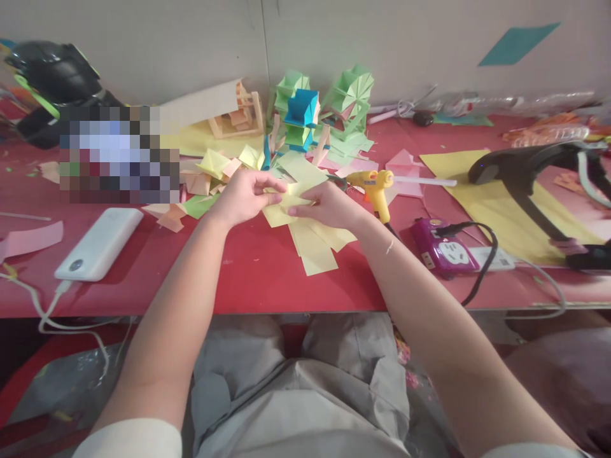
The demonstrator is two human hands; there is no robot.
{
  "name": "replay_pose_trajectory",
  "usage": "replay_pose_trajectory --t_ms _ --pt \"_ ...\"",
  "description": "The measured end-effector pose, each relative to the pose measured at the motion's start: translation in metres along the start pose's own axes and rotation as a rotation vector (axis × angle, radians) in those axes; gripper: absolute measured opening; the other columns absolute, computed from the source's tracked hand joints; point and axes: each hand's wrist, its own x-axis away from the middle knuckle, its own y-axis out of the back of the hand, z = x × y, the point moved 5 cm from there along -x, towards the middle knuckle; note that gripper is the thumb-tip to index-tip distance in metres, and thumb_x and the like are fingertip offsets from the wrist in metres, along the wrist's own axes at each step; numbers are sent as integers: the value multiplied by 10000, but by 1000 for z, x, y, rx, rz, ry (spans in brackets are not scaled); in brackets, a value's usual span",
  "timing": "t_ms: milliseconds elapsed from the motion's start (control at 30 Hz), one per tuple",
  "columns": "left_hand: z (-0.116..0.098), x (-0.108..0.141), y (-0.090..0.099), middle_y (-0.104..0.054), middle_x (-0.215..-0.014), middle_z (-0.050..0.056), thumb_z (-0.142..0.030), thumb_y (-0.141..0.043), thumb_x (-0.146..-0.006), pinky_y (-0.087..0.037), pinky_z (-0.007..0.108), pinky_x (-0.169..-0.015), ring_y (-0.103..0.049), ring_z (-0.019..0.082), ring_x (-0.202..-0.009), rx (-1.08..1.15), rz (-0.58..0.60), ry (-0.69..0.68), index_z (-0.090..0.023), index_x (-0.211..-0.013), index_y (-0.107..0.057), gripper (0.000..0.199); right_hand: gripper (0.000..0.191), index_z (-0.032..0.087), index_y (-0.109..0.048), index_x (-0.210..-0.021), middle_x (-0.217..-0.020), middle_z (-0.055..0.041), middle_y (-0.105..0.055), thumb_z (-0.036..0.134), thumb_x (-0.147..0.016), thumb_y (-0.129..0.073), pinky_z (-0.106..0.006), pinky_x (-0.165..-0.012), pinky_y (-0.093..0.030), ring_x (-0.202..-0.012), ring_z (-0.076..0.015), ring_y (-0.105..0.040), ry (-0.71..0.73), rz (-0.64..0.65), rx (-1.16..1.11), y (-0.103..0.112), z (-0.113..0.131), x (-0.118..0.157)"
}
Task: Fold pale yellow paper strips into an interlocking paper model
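Observation:
Over the red table, my left hand and my right hand are close together. A pale yellow paper piece lies between them, with the fingers of both hands closed on its edges. More pale yellow paper strips lie loosely beneath my right hand, some overlapping. Just beyond my hands is a light green paper sheet. Folded yellow paper pieces sit beyond my left wrist. A yellow glue gun with a clear stick in its back rests to the right of my right hand.
Green folded paper shapes and a blue one stand near the wall beside a small wooden frame. At left lies a white power bank with a cable. A purple power strip and a black headset-like strap are at right.

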Motion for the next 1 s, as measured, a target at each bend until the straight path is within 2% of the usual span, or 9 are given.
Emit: replay_pose_trajectory --t_ms 167,267,367,533,667,767,833,900,1000 --pt "1 0 -1 -780 -1001 87 -296 -864 -716 -618 415 -877 -739 268 -986 50 14 23 -184 -897 -794 225 726 223 -204 -577 -625 67 -163 628 -728 -788 -301 -552 -119 -594 -78 -168 29 -55 -24 3 6 1" --pt "3 -1 0 -781 -1016 91 -304 -872 -704 -615 415 -896 -736 266 -1001 71 -4 29 -182 -890 -795 235 702 222 -232 -578 -627 64 -183 594 -720 -810 -302 -553 -129 -600 -84 -181 17 -31 -12 2 8 2" --pt "4 -1 1 -783 -1032 99 -324 -879 -695 -611 418 -912 -734 268 -1019 80 -22 34 -181 -892 -796 258 675 223 -248 -576 -619 62 -196 563 -742 -807 -304 -546 -135 -595 -89 -185 -4 -76 -4 3 6 2" --pt "3 0 -4 -784 -1049 96 -362 -875 -701 -607 417 -921 -731 271 -1035 80 14 26 -186 -909 -799 283 718 230 -212 -574 -606 65 -186 590 -723 -815 -294 -524 -145 -590 -89 -186 -23 -110 -17 3 4 1" --pt "3 -1 -1 -784 -1021 96 -361 -874 -703 -607 411 -903 -730 265 -1005 74 -36 42 -177 -905 -796 284 619 216 -346 -577 -602 57 -294 584 -713 -825 -279 -501 -219 -584 -86 -276 -7 -110 -30 3 5 1" --pt "1 -2 6 -778 -1002 90 -333 -871 -706 -601 409 -893 -729 253 -958 34 -127 45 -171 -894 -792 260 487 201 -499 -688 -707 21 -481 531 -689 -857 -270 -550 -392 -649 -109 -461 39 -189 -79 5 2 -2" --pt "0 -2 11 -774 -996 85 -310 -866 -707 -594 404 -890 -724 246 -942 6 -196 45 -172 -878 -788 233 460 192 -604 -896 -871 -23 -607 502 -680 -866 -299 -647 -513 -758 -151 -597 69 -225 -170 5 -3 -4" --pt "-2 -2 14 -772 -981 78 -282 -856 -712 -585 393 -896 -719 239 -947 6 -240 36 -174 -866 -782 202 475 203 -625 -1026 -977 -46 -642 476 -710 -852 -322 -708 -565 -818 -169 -651 95 -259 -215 6 -6 -5" --pt "-4 -2 14 -766 -940 64 -226 -837 -720 -575 368 -881 -713 219 -928 64 -278 -3 -175 -851 -764 158 559 262 -590 -1221 -1012 -37 -659 462 -756 -828 -334 -747 -596 -829 -168 -679 121 -320 -298 8 -8 -5"
